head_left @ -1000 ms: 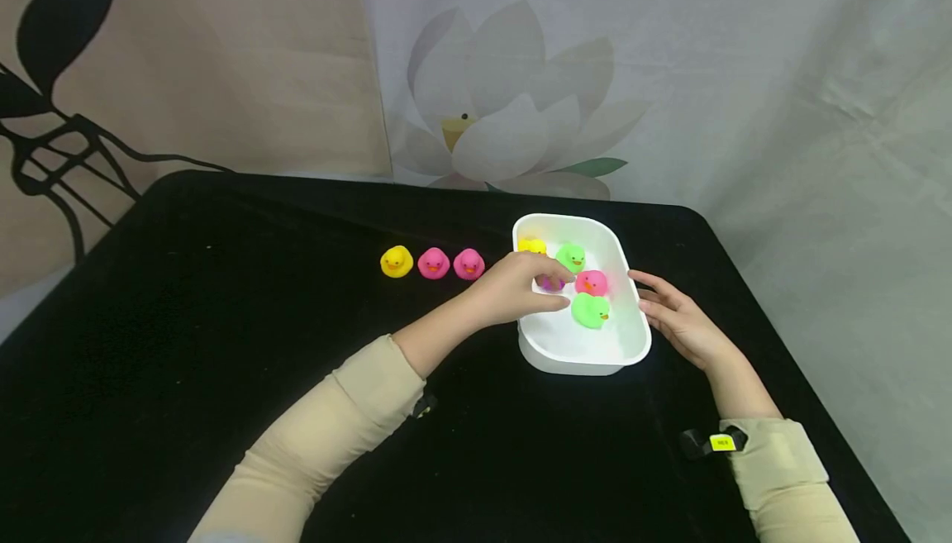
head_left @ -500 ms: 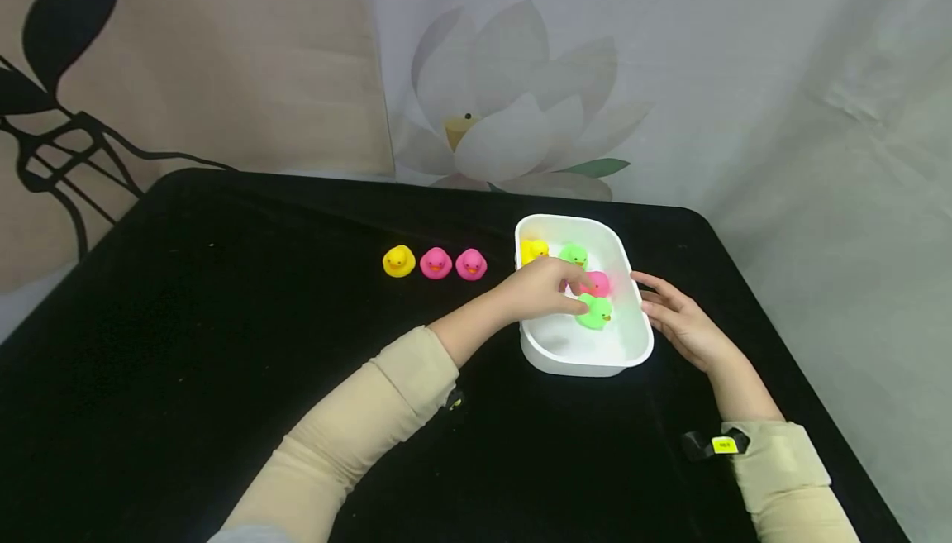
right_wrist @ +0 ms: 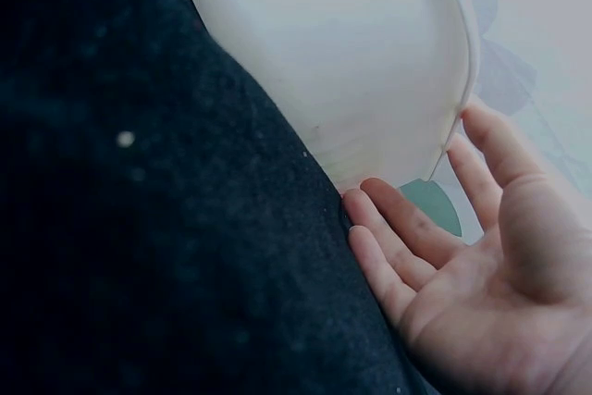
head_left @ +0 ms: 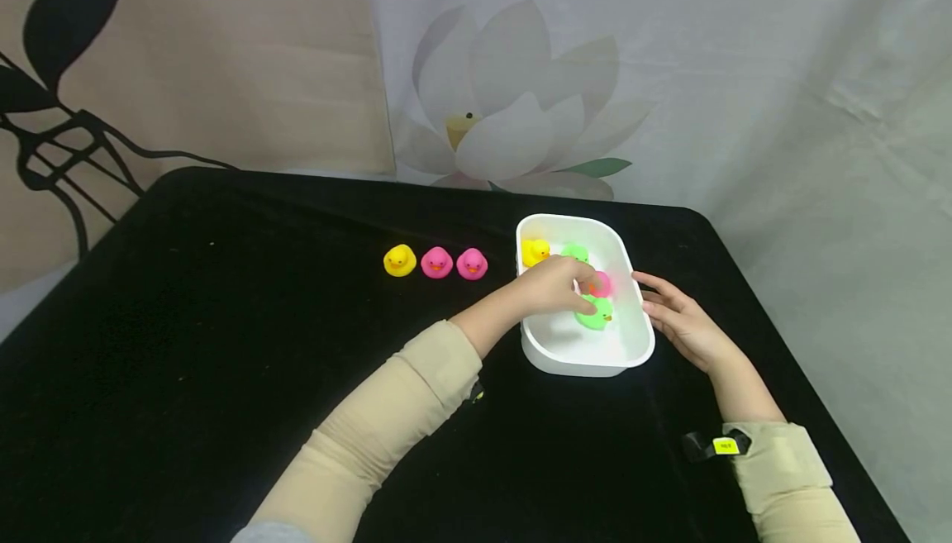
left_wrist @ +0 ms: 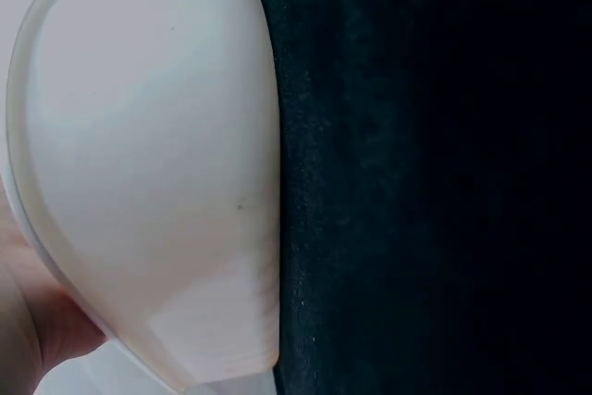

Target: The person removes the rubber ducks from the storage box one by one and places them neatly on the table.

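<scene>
My left hand point(head_left: 558, 285) in white tub point(head_left: 583, 351), over green duck point(head_left: 598, 319), can't tell if pinching; right hand point(head_left: 684, 326) touching tub, fingers spread.

From the head, a black table point(head_left: 297, 411), a white tub point(head_left: 583, 350) and a backdrop point(head_left: 773, 88) are viewed forward and downward, from farthest off. From each wrist, the tub's outer wall point(right_wrist: 342, 62) is seen close up (tipped sideways); the right hand point(right_wrist: 499, 293) is shared by the head and right wrist views.

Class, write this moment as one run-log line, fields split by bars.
left hand: in bin, over ducks, hold unclear | right hand: touching bin's right side | table: yellow duck, two pink ducks, in a row
</scene>
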`<state>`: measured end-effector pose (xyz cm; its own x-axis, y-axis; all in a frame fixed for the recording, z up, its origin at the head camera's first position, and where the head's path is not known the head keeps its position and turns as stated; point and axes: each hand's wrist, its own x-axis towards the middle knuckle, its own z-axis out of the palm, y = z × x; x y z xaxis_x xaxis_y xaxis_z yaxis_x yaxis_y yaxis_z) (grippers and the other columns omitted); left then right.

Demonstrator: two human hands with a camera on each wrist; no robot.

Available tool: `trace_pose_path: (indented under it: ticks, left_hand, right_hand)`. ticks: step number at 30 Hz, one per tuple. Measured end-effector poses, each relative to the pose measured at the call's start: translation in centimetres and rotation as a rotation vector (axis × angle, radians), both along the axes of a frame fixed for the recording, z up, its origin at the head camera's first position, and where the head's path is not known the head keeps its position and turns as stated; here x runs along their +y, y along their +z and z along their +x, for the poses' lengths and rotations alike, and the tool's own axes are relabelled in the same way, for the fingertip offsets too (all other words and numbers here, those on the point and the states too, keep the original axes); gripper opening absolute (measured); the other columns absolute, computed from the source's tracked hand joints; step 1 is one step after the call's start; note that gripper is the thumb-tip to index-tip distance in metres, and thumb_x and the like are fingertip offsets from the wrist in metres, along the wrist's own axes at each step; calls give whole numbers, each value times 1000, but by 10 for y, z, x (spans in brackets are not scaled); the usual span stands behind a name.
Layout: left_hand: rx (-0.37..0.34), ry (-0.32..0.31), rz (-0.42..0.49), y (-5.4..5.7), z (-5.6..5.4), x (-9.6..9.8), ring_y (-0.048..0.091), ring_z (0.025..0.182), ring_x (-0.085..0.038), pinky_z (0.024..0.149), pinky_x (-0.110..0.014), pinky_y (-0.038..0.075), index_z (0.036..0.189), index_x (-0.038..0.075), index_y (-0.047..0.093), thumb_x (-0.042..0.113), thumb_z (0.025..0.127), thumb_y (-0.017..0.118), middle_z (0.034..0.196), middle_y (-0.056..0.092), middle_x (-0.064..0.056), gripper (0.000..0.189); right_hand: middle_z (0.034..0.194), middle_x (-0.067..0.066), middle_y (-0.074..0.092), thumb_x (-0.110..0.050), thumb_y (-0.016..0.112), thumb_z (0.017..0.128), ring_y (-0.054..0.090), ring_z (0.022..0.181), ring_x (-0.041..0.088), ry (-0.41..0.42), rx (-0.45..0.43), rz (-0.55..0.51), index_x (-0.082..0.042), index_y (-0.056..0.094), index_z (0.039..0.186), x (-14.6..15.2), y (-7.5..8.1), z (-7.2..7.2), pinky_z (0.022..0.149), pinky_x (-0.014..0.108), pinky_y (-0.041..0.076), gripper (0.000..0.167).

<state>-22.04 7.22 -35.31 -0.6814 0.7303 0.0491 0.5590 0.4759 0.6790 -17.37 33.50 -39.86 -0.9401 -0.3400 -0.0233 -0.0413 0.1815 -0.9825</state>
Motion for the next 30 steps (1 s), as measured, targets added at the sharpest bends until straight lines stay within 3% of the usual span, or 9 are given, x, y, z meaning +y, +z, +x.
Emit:
trace_pose_path:
  ticks: [17, 30]
  left_hand:
    - [-95, 2, 5, -6, -7, 17, 55, 86, -11, 74, -17, 43, 116, 10, 69, 16, 82, 77, 90, 66, 8, 36]
    - [-10, 13, -98, -10, -8, 26, 53, 83, -11, 73, -18, 42, 112, 15, 71, 20, 82, 77, 84, 63, 10, 31]
  right_hand:
    - [128, 4, 48, -13, 49, 101, 58, 109, 10, -1, 6, 16, -10, 35, 147, 0, 0, 0, 88, 23, 47, 48]
    - [128, 5, 48, -12, 49, 101, 58, 108, 10, 2, 5, 5, -11, 35, 146, 0, 0, 1, 88, 24, 48, 47]
